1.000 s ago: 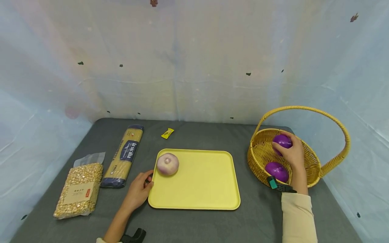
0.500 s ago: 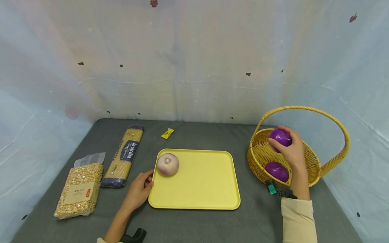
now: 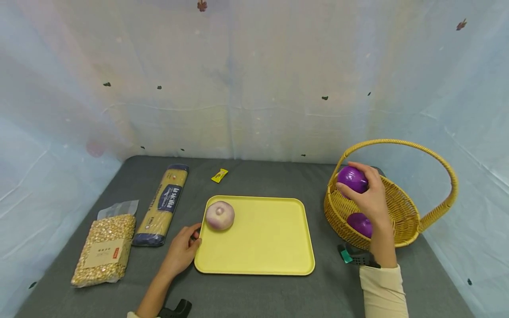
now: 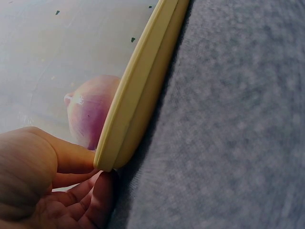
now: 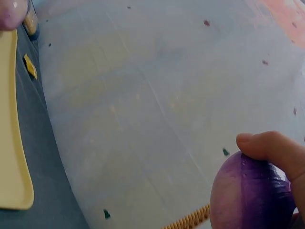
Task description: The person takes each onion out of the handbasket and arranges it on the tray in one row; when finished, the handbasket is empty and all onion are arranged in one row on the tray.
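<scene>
My right hand grips a shiny purple onion between thumb and fingers, above the left side of the yellow wicker basket. Close up in the right wrist view, the thumb lies on the purple onion. A second purple onion lies in the basket, partly hidden by the right forearm. My left hand pinches the left rim of the yellow tray; in the left wrist view its fingers reach the rim of the tray from above and below. A pale purple-white onion sits in the tray's upper left corner.
Left of the tray lie a pack of spaghetti and a clear bag of corn kernels. A small yellow packet is behind the tray. The basket's tall handle arches over it. A pale curtain hangs behind the dark table.
My right hand has raised the purple onion and moved it left, from inside the basket to above its left rim. My left hand and the tray have stayed in place.
</scene>
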Demonstrator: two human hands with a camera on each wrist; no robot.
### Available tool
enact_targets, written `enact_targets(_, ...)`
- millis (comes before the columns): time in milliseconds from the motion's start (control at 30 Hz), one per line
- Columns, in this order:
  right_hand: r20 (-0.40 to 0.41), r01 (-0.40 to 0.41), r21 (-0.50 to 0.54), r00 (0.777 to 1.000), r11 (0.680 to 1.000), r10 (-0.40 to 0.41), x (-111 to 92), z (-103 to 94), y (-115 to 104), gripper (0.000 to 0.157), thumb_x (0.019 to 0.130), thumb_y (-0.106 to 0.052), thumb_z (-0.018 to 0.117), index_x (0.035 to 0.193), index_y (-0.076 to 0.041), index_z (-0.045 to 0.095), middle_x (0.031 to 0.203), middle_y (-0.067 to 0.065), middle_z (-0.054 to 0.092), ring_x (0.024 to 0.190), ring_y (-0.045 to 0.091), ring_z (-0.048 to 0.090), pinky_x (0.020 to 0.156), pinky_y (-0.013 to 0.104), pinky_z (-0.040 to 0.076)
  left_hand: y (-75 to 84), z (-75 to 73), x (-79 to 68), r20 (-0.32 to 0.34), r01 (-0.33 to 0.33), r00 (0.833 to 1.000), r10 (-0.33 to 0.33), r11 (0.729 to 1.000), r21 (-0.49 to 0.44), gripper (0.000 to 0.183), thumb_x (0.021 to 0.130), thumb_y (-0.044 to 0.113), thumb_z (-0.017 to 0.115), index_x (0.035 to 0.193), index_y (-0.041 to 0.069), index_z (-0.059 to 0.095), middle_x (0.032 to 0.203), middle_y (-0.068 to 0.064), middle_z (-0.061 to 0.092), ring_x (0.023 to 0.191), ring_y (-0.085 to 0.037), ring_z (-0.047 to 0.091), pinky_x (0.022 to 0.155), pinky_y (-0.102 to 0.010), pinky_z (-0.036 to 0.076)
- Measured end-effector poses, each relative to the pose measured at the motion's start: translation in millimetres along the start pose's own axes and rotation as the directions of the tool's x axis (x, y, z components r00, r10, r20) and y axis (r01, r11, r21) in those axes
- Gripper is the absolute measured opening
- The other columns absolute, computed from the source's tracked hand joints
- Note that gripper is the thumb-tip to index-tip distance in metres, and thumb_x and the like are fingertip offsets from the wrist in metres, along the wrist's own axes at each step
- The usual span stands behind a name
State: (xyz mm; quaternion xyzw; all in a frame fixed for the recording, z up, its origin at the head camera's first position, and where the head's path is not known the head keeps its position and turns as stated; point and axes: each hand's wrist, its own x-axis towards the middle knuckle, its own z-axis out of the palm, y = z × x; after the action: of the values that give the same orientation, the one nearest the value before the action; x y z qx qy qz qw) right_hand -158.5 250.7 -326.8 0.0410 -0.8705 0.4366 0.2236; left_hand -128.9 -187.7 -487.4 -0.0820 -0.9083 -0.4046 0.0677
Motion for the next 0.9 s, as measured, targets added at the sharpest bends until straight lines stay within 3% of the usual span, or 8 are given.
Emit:
enact_targets(100,0.016,0.032,0.032,0.999,0.999,-0.033,-2.1,5.7,-10.6,0.058,0.077,-0.007,0.073,0.13,-0.004,0.05,0.128,0.017,0.041,0.109,0.026,0.042,0.085,0.052,0.043,0.1,0.2,-0.4,0.006,0.003,1.0,-0.003,1.0,-0.002,0.037,0.086,-0.001,0.06,0.123,-0.003,0.056,0.085,-0.002,0.048,0.067,-0.009,0.042,0.061,-0.024,0.036)
enact_targets(233,0.035,0.058,0.064,0.998,0.996,-0.061,2.5,15.0,3.6,0.061,0.074,-0.009,0.076,0.13,-0.01,0.052,0.131,0.013,0.041,0.114,0.03,0.042,0.087,0.06,0.041,1.2,0.1,-0.4,0.007,0.002,1.0,-0.002,1.0,-0.008,0.037,0.086,-0.001,0.061,0.123,-0.003,0.056,0.085,-0.002,0.048,0.066,-0.008,0.042,0.06,-0.023,0.036)
enact_targets(333,0.05,0.069,0.08,0.996,0.994,-0.073,6.1,22.3,16.2,0.063,0.073,-0.012,0.079,0.13,-0.017,0.053,0.132,0.007,0.041,0.115,0.029,0.043,0.087,0.059,0.041,2.6,-0.4,-0.1,0.012,0.008,1.0,-0.008,1.0,-0.014,0.038,0.086,-0.001,0.06,0.123,-0.003,0.056,0.085,-0.003,0.048,0.066,-0.008,0.041,0.06,-0.023,0.036)
enact_targets(433,0.064,0.084,0.088,0.994,0.993,-0.089,6.1,29.5,13.0,0.061,0.074,-0.013,0.079,0.129,-0.016,0.054,0.131,0.007,0.041,0.115,0.028,0.043,0.088,0.058,0.041,3.4,-1.0,0.0,0.019,0.016,1.0,-0.015,1.0,-0.015,0.038,0.087,-0.001,0.06,0.124,-0.003,0.055,0.086,-0.002,0.048,0.066,-0.008,0.041,0.06,-0.023,0.036)
enact_targets(733,0.117,0.171,0.122,0.976,0.978,-0.185,-1.3,49.6,-27.6,0.057,0.072,0.0,0.076,0.125,-0.001,0.054,0.127,0.02,0.042,0.113,0.036,0.044,0.087,0.059,0.041,4.2,-1.7,0.2,0.021,0.024,0.999,-0.024,1.0,-0.014,0.036,0.087,0.0,0.06,0.123,-0.002,0.056,0.086,-0.003,0.048,0.068,-0.009,0.042,0.061,-0.023,0.036)
enact_targets(900,0.147,0.199,0.128,0.965,0.972,-0.217,2.2,69.9,-14.4,0.059,0.072,-0.006,0.078,0.126,-0.008,0.055,0.128,0.015,0.043,0.113,0.034,0.045,0.086,0.059,0.042,3.5,-1.3,-0.7,0.022,0.02,1.0,-0.02,1.0,-0.016,0.036,0.087,-0.001,0.06,0.123,-0.003,0.056,0.086,-0.003,0.048,0.068,-0.009,0.042,0.061,-0.024,0.036)
